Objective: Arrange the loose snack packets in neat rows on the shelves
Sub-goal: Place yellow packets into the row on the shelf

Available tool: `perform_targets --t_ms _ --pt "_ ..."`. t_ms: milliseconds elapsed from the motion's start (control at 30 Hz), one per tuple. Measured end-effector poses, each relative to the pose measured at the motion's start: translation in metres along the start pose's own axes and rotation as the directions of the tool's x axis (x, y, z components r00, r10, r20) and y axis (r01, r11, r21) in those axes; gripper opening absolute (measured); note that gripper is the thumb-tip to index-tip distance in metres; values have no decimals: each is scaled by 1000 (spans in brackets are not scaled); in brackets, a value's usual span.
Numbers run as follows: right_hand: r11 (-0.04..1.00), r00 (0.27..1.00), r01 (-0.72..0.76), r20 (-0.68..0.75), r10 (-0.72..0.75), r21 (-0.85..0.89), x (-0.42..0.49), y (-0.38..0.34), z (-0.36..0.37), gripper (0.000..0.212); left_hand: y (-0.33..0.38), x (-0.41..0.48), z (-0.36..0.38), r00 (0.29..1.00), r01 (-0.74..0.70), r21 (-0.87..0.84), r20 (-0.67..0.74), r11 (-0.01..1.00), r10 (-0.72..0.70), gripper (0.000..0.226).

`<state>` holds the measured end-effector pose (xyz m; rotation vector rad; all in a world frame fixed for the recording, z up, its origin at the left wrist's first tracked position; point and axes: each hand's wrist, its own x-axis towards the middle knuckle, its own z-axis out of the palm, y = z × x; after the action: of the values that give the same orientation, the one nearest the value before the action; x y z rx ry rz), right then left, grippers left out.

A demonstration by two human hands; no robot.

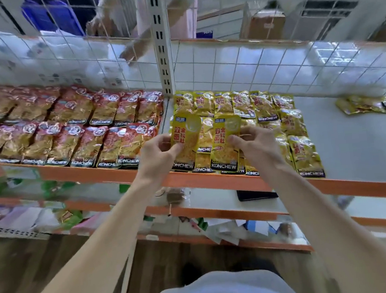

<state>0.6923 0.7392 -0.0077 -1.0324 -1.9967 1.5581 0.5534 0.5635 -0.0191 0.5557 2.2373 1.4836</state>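
My left hand point(159, 152) pinches a yellow snack packet point(185, 133) by its left edge, holding it upright above the shelf front. Beside it, my right hand point(254, 142) pinches a second yellow packet point(226, 136) by its right edge. Both packets hang over rows of laid yellow packets point(265, 108) on the right shelf bay point(348, 138). A small loose heap of yellow packets point(369, 106) lies at the far right of that bay.
Red packets point(70, 128) fill the left bay in two rows. A white slotted upright point(162, 44) divides the bays, with a wire grid behind. The orange shelf lip point(213, 181) runs along the front. Lower shelves hold mixed goods and a dark flat object point(257, 194).
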Motion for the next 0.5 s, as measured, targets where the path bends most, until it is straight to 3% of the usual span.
perform_targets --t_ms 67,300,500 --pt "1000 1000 1 -13 -1 -24 0 0 8 17 -3 3 -5 1000 -8 10 4 1000 8 10" --pt "997 1000 10 -1 -10 -79 10 2 30 7 -18 14 -11 999 14 71 -46 997 -11 26" --pt "987 1000 3 -12 -5 -158 21 8 44 12 -26 19 -9 998 2 112 -65 994 5 26"
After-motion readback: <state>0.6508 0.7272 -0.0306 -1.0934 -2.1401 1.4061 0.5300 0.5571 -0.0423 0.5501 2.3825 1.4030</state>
